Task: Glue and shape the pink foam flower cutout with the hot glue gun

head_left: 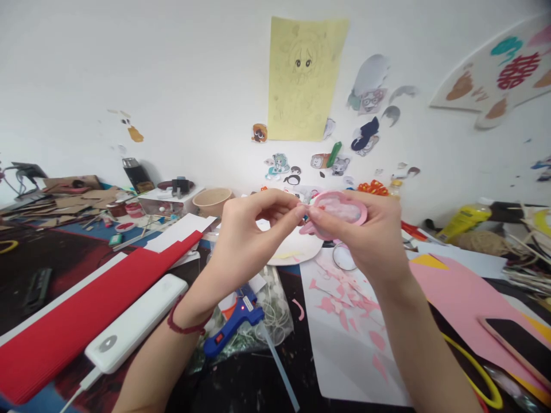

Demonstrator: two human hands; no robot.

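Note:
Both my hands are raised above the cluttered worktable, holding a pink-rimmed craft piece (pixel 338 207) with a pale, rounded centre. My right hand (pixel 361 238) grips it from below and behind. The thumb and fingertips of my left hand (pixel 253 235) pinch its left edge, where a tiny blue and red bit shows between the fingers. My fingers hide the piece's lower part. A red cord bracelet (pixel 185 321) circles my left wrist.
Below my hands lie a blue hot glue gun (pixel 235 324), a glue stick (pixel 279 364), a white power bank (pixel 133 321), a stack of red card (pixel 81 304), a white sheet with pink scraps (pixel 340 327) and a large pink sheet (pixel 456 304). Drawings and stickers cover the wall behind.

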